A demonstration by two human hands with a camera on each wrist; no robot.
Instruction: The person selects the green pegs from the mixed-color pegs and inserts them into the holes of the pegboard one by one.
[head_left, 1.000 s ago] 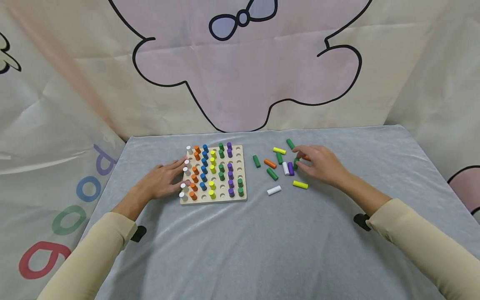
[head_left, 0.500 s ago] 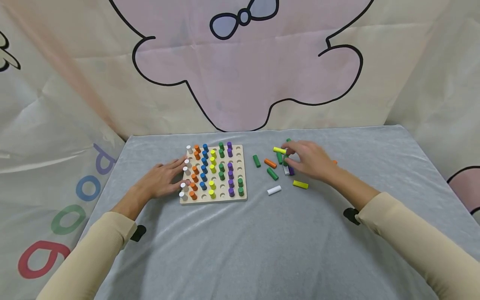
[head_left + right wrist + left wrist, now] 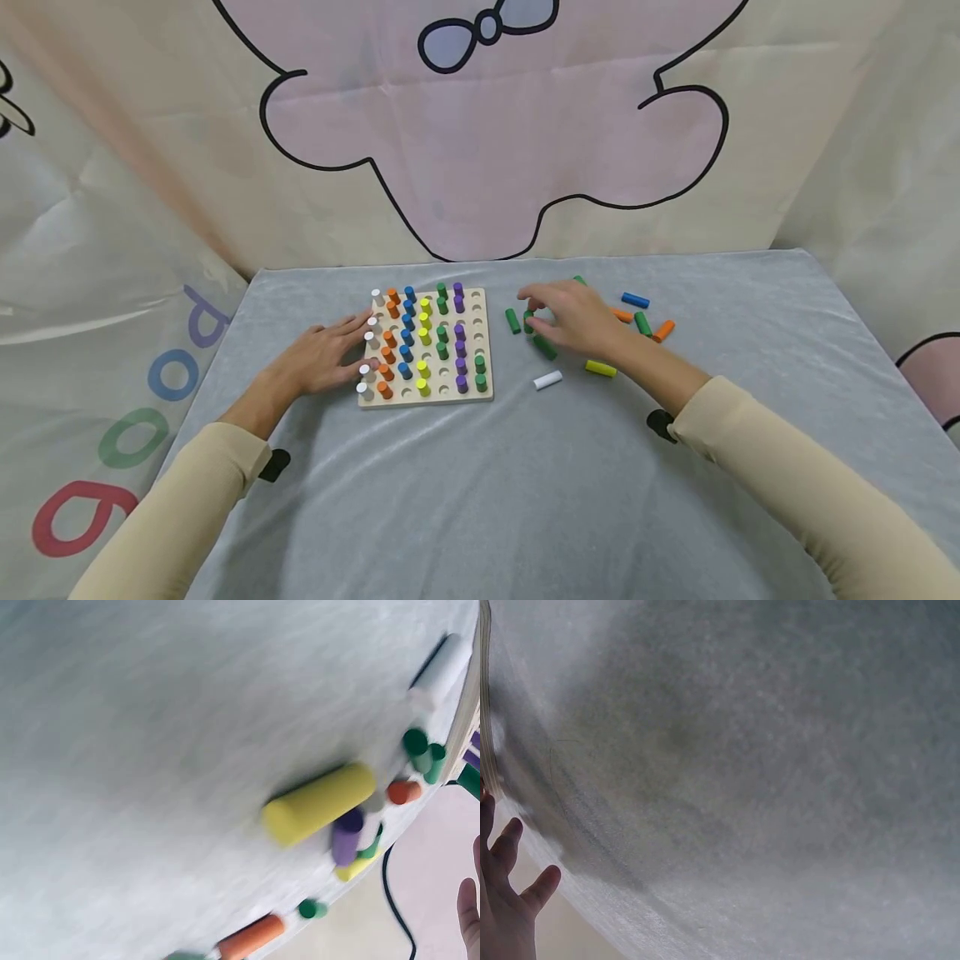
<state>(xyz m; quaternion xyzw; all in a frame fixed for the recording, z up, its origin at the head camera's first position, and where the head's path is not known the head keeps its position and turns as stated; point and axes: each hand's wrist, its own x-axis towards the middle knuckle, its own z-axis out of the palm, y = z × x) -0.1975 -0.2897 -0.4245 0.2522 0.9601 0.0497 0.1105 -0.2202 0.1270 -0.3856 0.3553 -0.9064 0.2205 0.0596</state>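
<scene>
green peg [image 3: 528, 322] pinched in my right hand [image 3: 573, 321] at frame centre; my left hand [image 3: 322, 358] rests flat, fingers straight, against the pegboard [image 3: 424, 398].

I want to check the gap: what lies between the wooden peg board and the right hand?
In the head view, one loose green peg lies on the cloth between the peg board and the right hand.

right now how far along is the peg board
Mostly filled: the square wooden peg board holds upright white, orange, blue, yellow, green and purple pegs, with some holes open, chiefly its right column. The left hand rests at its edge; the right hand pinches a green wooden peg. Loose pegs, like the white one, remain on the grey cloth.
</scene>
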